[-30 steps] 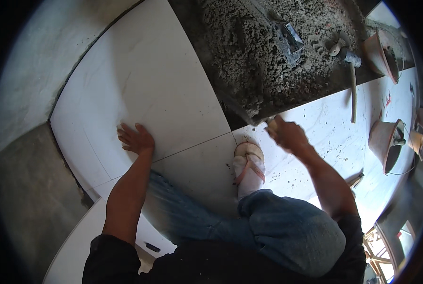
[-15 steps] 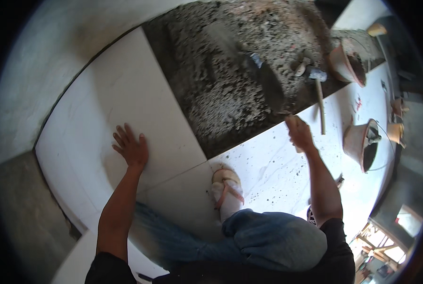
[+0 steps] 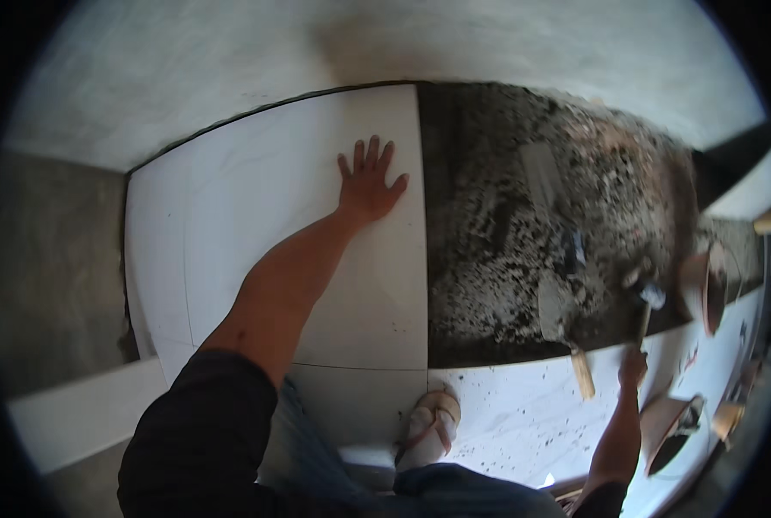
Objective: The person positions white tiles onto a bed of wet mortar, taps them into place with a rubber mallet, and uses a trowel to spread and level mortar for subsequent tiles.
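My left hand (image 3: 371,188) rests flat with fingers spread on a large white tile (image 3: 290,173), close to its right edge. At the right, my right hand (image 3: 633,368) is closed round the wooden handle of a mallet (image 3: 652,297), whose pale head lies over the mortar bed. Left of it is a trowel (image 3: 557,307), its blade on the mortar and its wooden handle reaching over the edge of the near tile. Beyond the trowel, a flat grey bar-shaped piece (image 3: 541,177) lies on the rough grey mortar (image 3: 480,285).
A bucket (image 3: 698,289) stands at the far right by the mortar. Another bucket (image 3: 666,423) sits on the speckled white tile (image 3: 506,414) nearer me. A plastered wall (image 3: 489,43) runs along the back. My sandalled foot (image 3: 428,427) stands at the tile joint.
My right hand has let go of the trowel and taken hold of the mallet's handle. My left hand has slid farther up the tile toward its right edge. The view has turned.
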`<state>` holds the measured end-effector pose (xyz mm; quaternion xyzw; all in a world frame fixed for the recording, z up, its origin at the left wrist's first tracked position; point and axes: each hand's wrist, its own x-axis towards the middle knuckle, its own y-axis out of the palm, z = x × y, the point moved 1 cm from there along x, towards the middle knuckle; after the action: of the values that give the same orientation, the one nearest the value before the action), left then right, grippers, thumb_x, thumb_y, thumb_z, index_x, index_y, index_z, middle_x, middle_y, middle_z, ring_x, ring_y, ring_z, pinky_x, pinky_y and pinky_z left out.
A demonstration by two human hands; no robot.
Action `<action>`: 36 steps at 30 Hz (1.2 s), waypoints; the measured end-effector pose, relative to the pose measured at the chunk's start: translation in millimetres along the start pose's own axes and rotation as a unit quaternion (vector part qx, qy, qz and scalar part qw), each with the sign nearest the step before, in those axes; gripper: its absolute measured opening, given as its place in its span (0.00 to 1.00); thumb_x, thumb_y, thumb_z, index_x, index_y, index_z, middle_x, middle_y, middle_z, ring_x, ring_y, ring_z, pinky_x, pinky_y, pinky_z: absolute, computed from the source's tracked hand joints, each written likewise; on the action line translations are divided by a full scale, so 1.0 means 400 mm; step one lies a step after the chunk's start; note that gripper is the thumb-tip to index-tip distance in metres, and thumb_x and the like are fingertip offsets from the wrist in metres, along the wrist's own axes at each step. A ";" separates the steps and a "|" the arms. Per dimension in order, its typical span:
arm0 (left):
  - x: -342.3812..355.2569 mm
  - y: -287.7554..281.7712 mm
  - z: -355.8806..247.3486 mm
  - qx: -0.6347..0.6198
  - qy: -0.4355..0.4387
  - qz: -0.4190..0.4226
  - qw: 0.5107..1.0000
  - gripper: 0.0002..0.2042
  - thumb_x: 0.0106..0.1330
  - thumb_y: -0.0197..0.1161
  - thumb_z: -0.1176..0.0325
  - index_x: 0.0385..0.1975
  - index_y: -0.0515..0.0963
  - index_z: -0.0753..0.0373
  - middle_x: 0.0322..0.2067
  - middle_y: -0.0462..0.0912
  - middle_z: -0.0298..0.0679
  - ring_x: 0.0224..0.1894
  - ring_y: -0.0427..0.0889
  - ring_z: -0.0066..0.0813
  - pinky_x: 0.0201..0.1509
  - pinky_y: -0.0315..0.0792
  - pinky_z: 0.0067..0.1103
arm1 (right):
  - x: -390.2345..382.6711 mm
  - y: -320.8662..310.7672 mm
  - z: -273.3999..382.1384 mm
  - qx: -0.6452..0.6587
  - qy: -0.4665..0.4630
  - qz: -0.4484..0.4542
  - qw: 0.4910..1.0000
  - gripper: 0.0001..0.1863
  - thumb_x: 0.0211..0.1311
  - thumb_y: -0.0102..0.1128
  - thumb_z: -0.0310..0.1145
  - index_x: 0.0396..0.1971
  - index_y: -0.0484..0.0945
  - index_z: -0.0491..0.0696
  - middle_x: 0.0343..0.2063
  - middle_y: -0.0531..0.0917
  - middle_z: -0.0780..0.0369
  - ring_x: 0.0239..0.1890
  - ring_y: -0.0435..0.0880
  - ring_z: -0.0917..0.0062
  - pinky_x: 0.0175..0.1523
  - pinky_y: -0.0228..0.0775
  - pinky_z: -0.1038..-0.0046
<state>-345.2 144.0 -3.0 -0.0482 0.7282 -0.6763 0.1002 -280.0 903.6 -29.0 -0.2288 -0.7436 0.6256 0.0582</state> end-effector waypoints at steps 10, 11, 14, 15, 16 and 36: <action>-0.051 -0.062 0.336 -0.039 -0.236 -0.022 0.971 0.37 0.65 0.38 0.35 0.72 0.46 0.46 0.73 0.39 0.39 0.74 0.32 0.46 0.70 0.27 0.55 | -0.407 -0.506 0.880 0.344 -0.363 0.085 0.861 0.16 0.69 0.48 0.42 0.36 0.72 0.42 0.21 0.75 0.58 0.22 0.73 0.72 0.30 0.65 0.67; -0.075 -0.068 0.358 -0.033 -0.267 0.001 0.963 0.38 0.65 0.39 0.34 0.72 0.45 0.46 0.73 0.37 0.38 0.74 0.32 0.45 0.70 0.28 0.55 | -0.440 -0.530 0.957 0.348 -0.384 0.087 0.851 0.16 0.69 0.48 0.42 0.36 0.72 0.42 0.21 0.75 0.58 0.22 0.73 0.72 0.30 0.65 0.67; -0.187 -0.088 0.482 -0.026 -0.337 0.031 0.941 0.39 0.64 0.41 0.33 0.72 0.43 0.44 0.73 0.34 0.34 0.74 0.31 0.44 0.69 0.29 0.56 | -0.534 -0.577 1.161 0.403 -0.461 0.080 0.787 0.16 0.70 0.47 0.42 0.38 0.70 0.42 0.18 0.74 0.59 0.21 0.73 0.71 0.28 0.63 0.65; -0.245 -0.093 0.548 -0.027 -0.375 0.018 0.926 0.39 0.63 0.41 0.33 0.72 0.43 0.43 0.73 0.34 0.34 0.74 0.30 0.43 0.69 0.29 0.56 | -0.556 -0.588 1.226 0.450 -0.453 0.063 0.767 0.16 0.70 0.46 0.42 0.38 0.69 0.42 0.18 0.73 0.59 0.20 0.72 0.70 0.28 0.64 0.65; -0.309 -0.088 0.599 -0.036 -0.409 0.008 0.912 0.39 0.63 0.42 0.33 0.72 0.43 0.41 0.73 0.34 0.34 0.74 0.30 0.43 0.69 0.29 0.57 | -0.575 -0.589 1.266 0.489 -0.440 0.044 0.752 0.16 0.71 0.46 0.43 0.39 0.69 0.42 0.17 0.73 0.59 0.20 0.72 0.70 0.29 0.64 0.65; -0.559 -0.098 0.783 -0.116 -0.554 0.027 0.824 0.41 0.61 0.43 0.31 0.72 0.40 0.40 0.73 0.33 0.37 0.74 0.26 0.41 0.69 0.24 0.55 | -0.759 -0.439 1.538 0.576 -0.214 0.264 0.744 0.31 0.71 0.35 0.60 0.21 0.65 0.47 0.10 0.63 0.69 0.09 0.62 0.81 0.13 0.57 0.75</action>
<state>-63.7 -118.5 33.7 -0.4063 0.6242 -0.4439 0.4981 -286.7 202.7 70.1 -0.1991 -0.1447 0.9578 -0.1487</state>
